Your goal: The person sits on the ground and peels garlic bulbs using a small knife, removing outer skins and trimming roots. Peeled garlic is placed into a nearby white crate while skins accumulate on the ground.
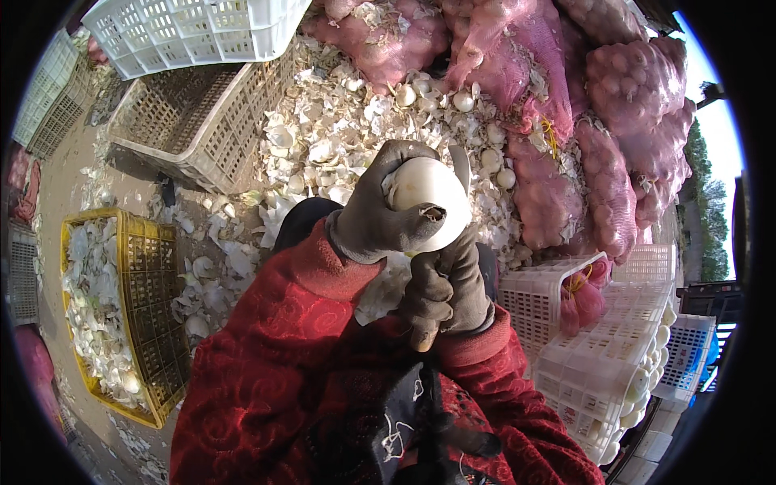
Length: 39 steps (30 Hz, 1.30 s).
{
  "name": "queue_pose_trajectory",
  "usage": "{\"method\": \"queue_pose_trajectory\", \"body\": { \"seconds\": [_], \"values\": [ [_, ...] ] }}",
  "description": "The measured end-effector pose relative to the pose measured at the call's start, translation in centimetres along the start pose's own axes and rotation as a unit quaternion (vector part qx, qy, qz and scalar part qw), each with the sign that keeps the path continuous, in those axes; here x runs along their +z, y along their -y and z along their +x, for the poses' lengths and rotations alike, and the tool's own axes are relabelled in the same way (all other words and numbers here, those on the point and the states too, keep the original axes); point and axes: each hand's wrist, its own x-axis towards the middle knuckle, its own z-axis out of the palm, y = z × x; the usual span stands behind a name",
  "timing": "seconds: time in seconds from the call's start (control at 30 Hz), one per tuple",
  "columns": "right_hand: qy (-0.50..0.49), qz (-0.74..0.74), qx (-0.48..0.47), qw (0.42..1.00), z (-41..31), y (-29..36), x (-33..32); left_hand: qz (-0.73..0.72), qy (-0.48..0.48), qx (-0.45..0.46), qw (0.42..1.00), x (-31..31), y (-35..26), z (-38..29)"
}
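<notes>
My left hand (388, 209), in a grey-brown glove with a torn thumb tip, is closed around a large white onion (427, 191). The onion looks smooth and pale, with a loose bit of skin at its left side. In my right hand (445, 288), also gloved, is a knife with a wooden handle (425, 336). The knife's blade (461, 168) rises along the right side of the onion; whether its edge touches the onion cannot be made out. Part of the blade is hidden behind the onion.
Onion skins (327, 130) with loose onions cover the ground ahead. Pink mesh sacks of onions (545, 188) are piled at the right. A yellow crate (148, 315) holds peelings at the left. A white crate (200, 33) sits on a grey crate (233, 124); white crates (582, 351) with onions stand at the right.
</notes>
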Motion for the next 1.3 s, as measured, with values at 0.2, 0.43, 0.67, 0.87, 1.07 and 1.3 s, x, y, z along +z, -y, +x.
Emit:
{"method": "queue_pose_trajectory", "body": {
  "seconds": [0.2,0.43,0.67,0.87,1.07,1.3],
  "values": [
    [0.001,0.087,0.048,0.995,0.6,1.2,-0.6,0.058,-0.089,0.000,0.994,1.6,0.5,0.2],
    [-0.143,-0.320,-0.191,0.917,0.1,0.6,-1.9,0.183,-0.155,0.096,0.966,2.6,0.2,0.0],
    [-0.124,-0.439,-0.253,0.853,0.5,0.2,-2.9,-0.197,-0.121,-0.128,0.965,1.5,0.1,0.9],
    [-0.048,-0.402,-0.228,0.885,0.8,-0.3,-2.8,-0.042,-0.134,-0.041,0.989,1.4,-1.1,0.7],
    [0.074,-0.185,-0.123,0.972,2.1,-0.9,-2.2,-0.025,-0.142,-0.011,0.990,1.2,-1.6,0.5],
    [0.115,-0.080,-0.032,0.990,2.2,-0.4,-0.8,-0.088,-0.088,0.020,0.992,1.5,-0.7,0.3]
  ]
}}
